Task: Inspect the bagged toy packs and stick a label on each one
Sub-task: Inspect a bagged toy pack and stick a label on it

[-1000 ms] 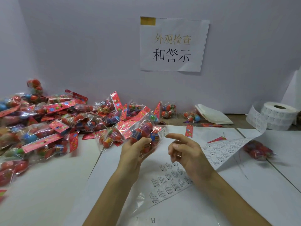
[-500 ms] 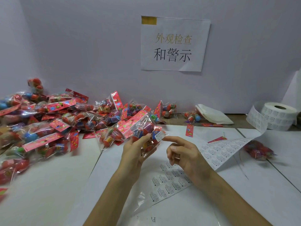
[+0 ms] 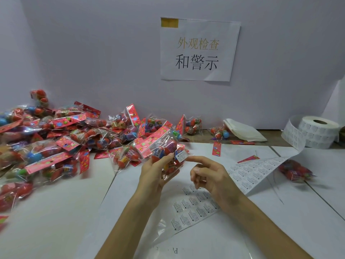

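Note:
My left hand (image 3: 155, 173) grips a clear bagged toy pack (image 3: 164, 148) with a red header card, held above the table's middle. A small white label (image 3: 181, 156) sits on the pack's right side. My right hand (image 3: 211, 176) is just right of it, index finger stretched out with its tip at the label, the other fingers curled and holding nothing. A strip of white labels (image 3: 248, 174) runs from under my right hand to the label roll (image 3: 317, 131) at the far right. Several more packs form a heap (image 3: 56, 139) on the left.
One bagged pack (image 3: 295, 171) lies alone on the right beside the strip. Loose red header cards (image 3: 216, 148) and folded white bags (image 3: 242, 130) lie near the back wall, where a paper sign (image 3: 198, 49) hangs. White sheets (image 3: 242, 230) cover the table.
The pack has dropped slightly and tilted in my left hand. My right index finger has stayed at the label while the other fingers curled in a little more.

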A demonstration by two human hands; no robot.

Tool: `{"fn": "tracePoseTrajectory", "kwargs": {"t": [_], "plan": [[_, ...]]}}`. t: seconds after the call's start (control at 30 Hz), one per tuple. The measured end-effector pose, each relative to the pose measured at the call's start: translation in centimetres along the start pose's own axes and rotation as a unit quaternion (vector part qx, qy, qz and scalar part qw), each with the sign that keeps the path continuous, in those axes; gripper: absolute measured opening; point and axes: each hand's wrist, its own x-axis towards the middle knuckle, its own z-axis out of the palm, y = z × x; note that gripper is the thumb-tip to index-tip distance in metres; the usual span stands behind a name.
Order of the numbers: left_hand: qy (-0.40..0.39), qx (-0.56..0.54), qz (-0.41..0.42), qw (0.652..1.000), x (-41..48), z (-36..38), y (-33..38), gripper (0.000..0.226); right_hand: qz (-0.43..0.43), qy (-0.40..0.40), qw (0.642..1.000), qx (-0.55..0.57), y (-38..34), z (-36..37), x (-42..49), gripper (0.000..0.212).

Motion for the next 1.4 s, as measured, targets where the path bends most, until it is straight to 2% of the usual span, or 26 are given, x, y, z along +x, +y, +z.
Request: {"fn": "tracePoseTrajectory", "kwargs": {"t": [0.1, 0.17, 0.3, 0.37, 0.43, 0.5, 0.63, 0.73, 0.8, 0.93, 1.1, 1.4], "plan": [[0.002, 0.004, 0.002, 1.0, 0.0, 0.0, -0.1, 0.038, -0.023, 0.016, 0.998, -0.052, 0.3, -0.2, 0.1, 0.033], [0.007, 0.012, 0.007, 1.0, 0.0, -0.1, -0.2, 0.039, -0.054, 0.039, 0.988, -0.139, 0.6, -0.3, 0.1, 0.03], [0.029, 0.029, 0.01, 0.999, 0.2, 0.0, -0.3, 0.046, -0.125, 0.102, 0.922, -0.353, 1.7, -0.2, 0.0, 0.041], [0.031, 0.027, 0.004, 0.999, 0.3, 0.1, -0.4, 0.046, -0.126, 0.125, 0.9, -0.399, 2.1, 0.0, 0.0, 0.047], [0.028, 0.016, 0.0, 0.999, 0.3, -0.1, -0.3, 0.04, -0.1, 0.143, 0.893, -0.415, 2.1, -0.2, 0.1, 0.049], [0.009, 0.01, 0.003, 1.0, 0.3, -0.3, -0.2, 0.034, -0.077, 0.148, 0.908, -0.385, 1.8, -0.8, 0.4, 0.045], [-0.027, 0.026, 0.003, 0.999, 0.2, -0.4, -0.2, 0.028, -0.052, 0.121, 0.966, -0.224, 0.9, -1.2, 0.5, 0.029], [-0.069, 0.087, 0.014, 0.994, -0.1, -0.2, -0.2, 0.029, -0.054, 0.089, 0.982, -0.158, 0.4, -0.9, 0.6, 0.036], [-0.093, 0.12, 0.02, 0.988, -0.3, 0.0, -0.4, 0.03, -0.054, 0.08, 0.984, -0.151, 0.5, -0.8, 0.6, 0.036], [-0.116, 0.149, 0.03, 0.982, -0.6, 0.3, -0.5, 0.035, -0.075, 0.091, 0.98, -0.161, 0.9, -1.0, 0.6, 0.017], [-0.115, 0.163, 0.049, 0.979, -0.8, 0.5, -0.6, 0.059, -0.076, 0.098, 0.98, -0.154, 0.6, -0.9, 0.4, 0.018], [-0.085, 0.128, 0.046, 0.987, -0.3, 0.2, -0.7, 0.045, -0.058, 0.091, 0.986, -0.125, 0.5, -1.0, 0.4, 0.025]]}}
